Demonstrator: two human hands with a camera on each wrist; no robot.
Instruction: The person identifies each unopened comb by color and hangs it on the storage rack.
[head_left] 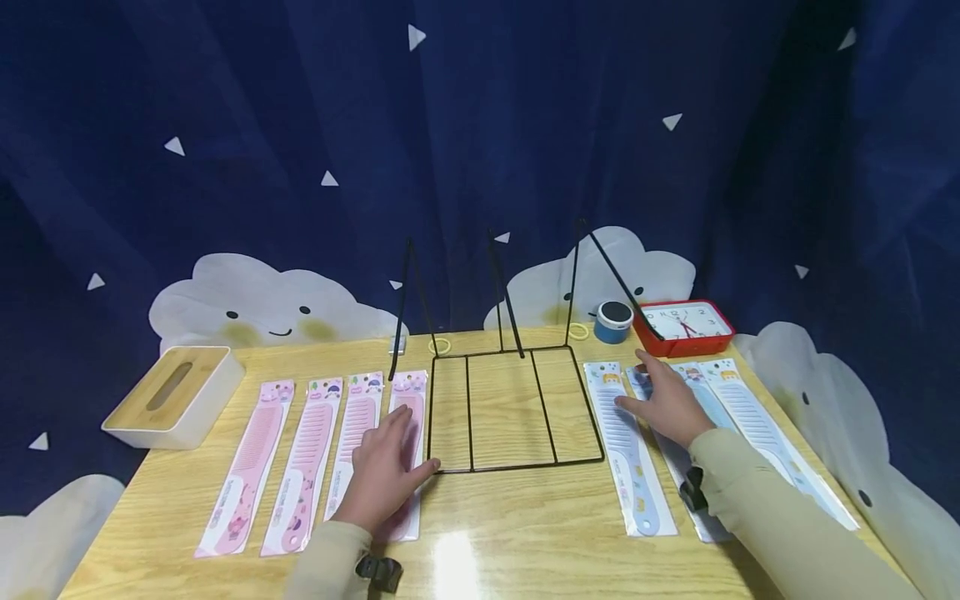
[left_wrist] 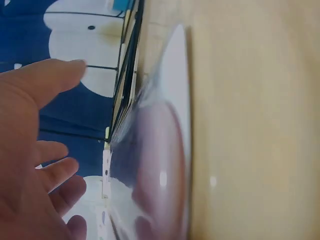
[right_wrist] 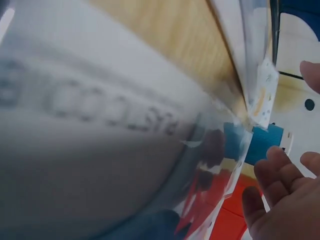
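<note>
My left hand hovers over the rightmost of several packaged pink combs, thumb spread towards a black wire rack. The left wrist view shows this hand with loose fingers, apart from the comb's clear wrapper. Over the blue combs, my right hand partly covers the second packaged blue comb from the left. Nothing lies between its fingers in the right wrist view, where the blue comb's wrapper fills the foreground. The leftmost blue comb lies just left of that hand.
A white tissue box with a wooden lid stands at the table's left. Behind the blue combs are a blue round speaker and a red clock. Two yellow rings lie by the rack's upright wires. A dark blue curtain hangs behind.
</note>
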